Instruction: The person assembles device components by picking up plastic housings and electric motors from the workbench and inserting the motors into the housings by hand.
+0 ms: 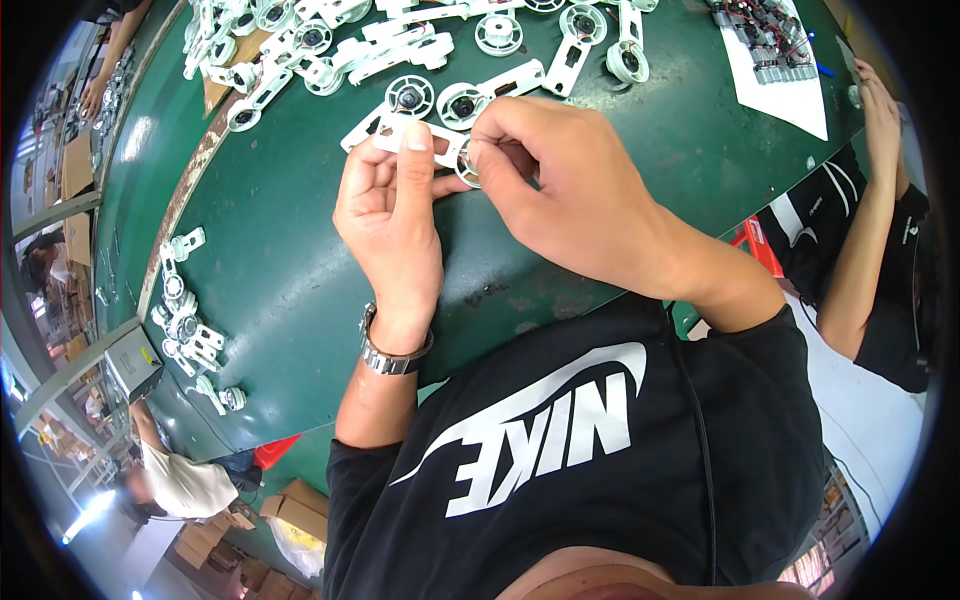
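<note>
Item held: a white plastic bracket point(420, 132), at upper centre of the frame above the green desk point(280, 250). Your left hand point(392, 215) pinched it, thumb pressed on top. Your right hand point(560, 185) had its fingers point(478, 152) closed on a small round wheel point(466, 170) at the bracket's end. Similar white brackets point(330, 45) lay heaped at upper left.

Our left hand point(392, 215) and right hand point(560, 180) meet over the table point(280, 270), a bracket point(420, 135) between them. Behind them lies a heap of brackets point(400, 40); left, a smaller cluster point(190, 335); far right, a sheet point(780, 80).
</note>
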`<state>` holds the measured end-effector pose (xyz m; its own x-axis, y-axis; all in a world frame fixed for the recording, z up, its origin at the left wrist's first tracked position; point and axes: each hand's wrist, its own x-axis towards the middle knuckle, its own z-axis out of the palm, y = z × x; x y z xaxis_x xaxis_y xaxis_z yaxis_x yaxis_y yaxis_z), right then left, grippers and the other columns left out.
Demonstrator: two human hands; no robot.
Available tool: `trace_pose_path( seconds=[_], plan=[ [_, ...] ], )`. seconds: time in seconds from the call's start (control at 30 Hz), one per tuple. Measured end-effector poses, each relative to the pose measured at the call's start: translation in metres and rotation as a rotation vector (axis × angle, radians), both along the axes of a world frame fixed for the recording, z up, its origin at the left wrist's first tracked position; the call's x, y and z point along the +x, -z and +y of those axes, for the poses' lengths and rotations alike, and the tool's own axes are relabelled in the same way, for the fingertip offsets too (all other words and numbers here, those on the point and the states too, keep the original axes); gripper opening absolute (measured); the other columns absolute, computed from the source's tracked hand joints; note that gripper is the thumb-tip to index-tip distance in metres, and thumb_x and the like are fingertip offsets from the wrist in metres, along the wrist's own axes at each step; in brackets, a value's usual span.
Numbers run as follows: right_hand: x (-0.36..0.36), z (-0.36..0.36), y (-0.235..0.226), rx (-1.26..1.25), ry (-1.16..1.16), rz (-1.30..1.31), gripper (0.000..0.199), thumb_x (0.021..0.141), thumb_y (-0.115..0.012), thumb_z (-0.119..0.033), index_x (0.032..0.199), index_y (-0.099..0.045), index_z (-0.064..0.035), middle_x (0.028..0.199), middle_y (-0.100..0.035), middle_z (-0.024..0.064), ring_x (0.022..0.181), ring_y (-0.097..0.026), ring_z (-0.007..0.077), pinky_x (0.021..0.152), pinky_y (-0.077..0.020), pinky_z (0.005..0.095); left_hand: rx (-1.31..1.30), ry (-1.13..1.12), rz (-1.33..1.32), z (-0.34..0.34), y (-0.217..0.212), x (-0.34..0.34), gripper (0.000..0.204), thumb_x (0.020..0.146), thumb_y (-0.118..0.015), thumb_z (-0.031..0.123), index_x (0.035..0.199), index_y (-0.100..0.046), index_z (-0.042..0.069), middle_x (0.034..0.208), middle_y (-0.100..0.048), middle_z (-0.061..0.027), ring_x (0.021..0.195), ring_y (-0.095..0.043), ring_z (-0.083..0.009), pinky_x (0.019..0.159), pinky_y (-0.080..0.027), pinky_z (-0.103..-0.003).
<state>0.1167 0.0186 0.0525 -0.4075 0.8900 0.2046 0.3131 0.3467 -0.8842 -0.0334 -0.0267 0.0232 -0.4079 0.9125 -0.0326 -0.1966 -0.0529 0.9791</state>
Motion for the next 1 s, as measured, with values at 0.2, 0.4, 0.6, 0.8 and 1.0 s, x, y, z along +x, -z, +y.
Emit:
trace_pose_path(
  seconds=[0.2, 0.4, 0.6, 0.8, 1.0],
  plan=[
    [-0.005, -0.005, 0.012, 0.078, 0.047, 0.059, 0.009, 0.089, -0.062, -0.005, 0.082, -0.059, -0.0002, 0.074, -0.063, 0.0148, 0.065, -0.062, 0.0343, 0.056, -0.0466, 0.0454, -0.013, 0.027, -0.134, 0.0, 0.002, -0.005, 0.017, 0.104, -0.065, 0.017, 0.107, -0.061, 0.001, 0.096, -0.071, -0.0096, 0.08, -0.068, -0.0123, 0.064, -0.062, -0.028],
    [-0.007, -0.005, 0.02, 0.243, 0.095, -0.018, 0.005, 0.091, -0.067, 0.004, 0.093, -0.063, 0.0007, 0.081, -0.064, 0.0098, 0.063, -0.064, 0.0198, 0.057, -0.0524, 0.0303, -0.01, 0.018, -0.179, -0.001, 0.0, -0.003, 0.016, 0.104, -0.065, 0.018, 0.105, -0.061, 0.002, 0.096, -0.071, -0.0091, 0.08, -0.069, -0.0129, 0.062, -0.062, -0.029],
    [-0.01, -0.006, 0.021, 0.355, 0.097, -0.065, 0.006, 0.087, -0.065, -0.004, 0.083, -0.06, -0.0047, 0.076, -0.06, 0.0091, 0.068, -0.061, 0.0303, 0.055, -0.047, 0.0429, -0.004, 0.019, -0.225, 0.001, 0.003, -0.004, 0.015, 0.104, -0.065, 0.017, 0.105, -0.061, 0.002, 0.096, -0.071, -0.0089, 0.08, -0.068, -0.0122, 0.062, -0.063, -0.029],
    [-0.012, -0.006, 0.024, 0.444, 0.13, -0.078, 0.007, 0.087, -0.065, -0.004, 0.083, -0.059, -0.0048, 0.076, -0.058, 0.0084, 0.069, -0.06, 0.0289, 0.056, -0.0469, 0.0423, -0.013, 0.02, -0.205, -0.001, 0.002, -0.001, 0.015, 0.104, -0.064, 0.015, 0.108, -0.061, 0.001, 0.098, -0.071, -0.0089, 0.085, -0.069, -0.0128, 0.065, -0.064, -0.03],
    [-0.008, -0.008, 0.02, 0.365, 0.065, -0.161, 0.008, 0.088, -0.068, -0.004, 0.089, -0.06, -0.0041, 0.08, -0.058, 0.0093, 0.073, -0.06, 0.0301, 0.059, -0.0479, 0.0429, -0.001, 0.012, -0.223, -0.001, 0.002, -0.003, 0.016, 0.104, -0.064, 0.015, 0.109, -0.061, 0.001, 0.099, -0.071, -0.0087, 0.088, -0.069, -0.0124, 0.067, -0.066, -0.03]
  ],
)
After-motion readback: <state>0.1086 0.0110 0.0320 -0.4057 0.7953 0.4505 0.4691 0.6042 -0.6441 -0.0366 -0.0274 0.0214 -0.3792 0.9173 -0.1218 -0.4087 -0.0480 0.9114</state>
